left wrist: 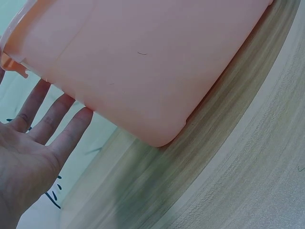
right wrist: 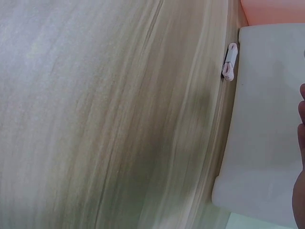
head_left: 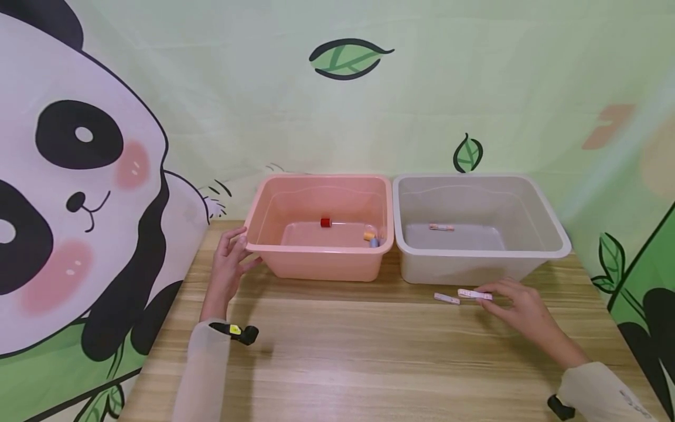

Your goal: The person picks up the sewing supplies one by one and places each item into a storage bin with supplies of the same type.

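My left hand (head_left: 228,265) rests at the left end of a pink plastic bin (head_left: 321,264). Its outstretched fingers (left wrist: 71,131) touch the bin's side just below the rim. In the head view my right hand (head_left: 519,305) pinches a small pink-and-white strip (head_left: 468,294) between thumb and fingers, in front of a grey bin (head_left: 448,271). A similar folded strip (head_left: 446,299) lies on the table beside it; the right wrist view shows a white band round its middle. The right wrist view catches only the edge of the right hand (right wrist: 301,167).
Inside the pink bin are a red piece (head_left: 326,223), an orange piece (head_left: 368,236) and a blue piece (head_left: 374,242). Another pinkish strip (head_left: 441,227) lies in the grey bin. Both bins stand side by side on the wooden table (head_left: 337,357), against a panda-print backdrop (head_left: 253,88).
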Tool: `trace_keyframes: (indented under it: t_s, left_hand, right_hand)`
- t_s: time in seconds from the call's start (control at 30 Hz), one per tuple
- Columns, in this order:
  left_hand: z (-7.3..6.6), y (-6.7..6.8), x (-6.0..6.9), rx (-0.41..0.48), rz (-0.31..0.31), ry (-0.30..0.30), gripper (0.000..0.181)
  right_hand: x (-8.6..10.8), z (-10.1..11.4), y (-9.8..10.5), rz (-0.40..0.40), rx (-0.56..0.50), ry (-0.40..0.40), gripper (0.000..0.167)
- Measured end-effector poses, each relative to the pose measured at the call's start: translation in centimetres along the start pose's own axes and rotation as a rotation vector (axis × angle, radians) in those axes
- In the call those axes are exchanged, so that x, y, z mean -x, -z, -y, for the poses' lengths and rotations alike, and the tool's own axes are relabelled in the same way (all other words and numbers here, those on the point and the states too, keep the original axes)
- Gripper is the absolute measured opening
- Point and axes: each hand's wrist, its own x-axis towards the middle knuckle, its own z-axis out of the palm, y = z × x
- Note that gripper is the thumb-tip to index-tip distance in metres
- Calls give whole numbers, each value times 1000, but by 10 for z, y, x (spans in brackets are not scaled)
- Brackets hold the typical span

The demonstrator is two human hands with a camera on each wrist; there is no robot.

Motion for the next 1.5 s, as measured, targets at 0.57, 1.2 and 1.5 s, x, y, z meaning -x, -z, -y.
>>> trace_keyframes:
  t_s: [0.57,1.2,1.5]
  left_hand:
    - [0,0,1,3,8,1,32]
    - [0,1,1,5,9,-4,35]
    - [-1,1,1,-6,12,0,34]
  right_hand:
    - [-9,4,10,-21,0,-7,37]
    - [-26,13,23,-71,-32,83,55]
    - [-38,16,33,-71,-10,81,56]
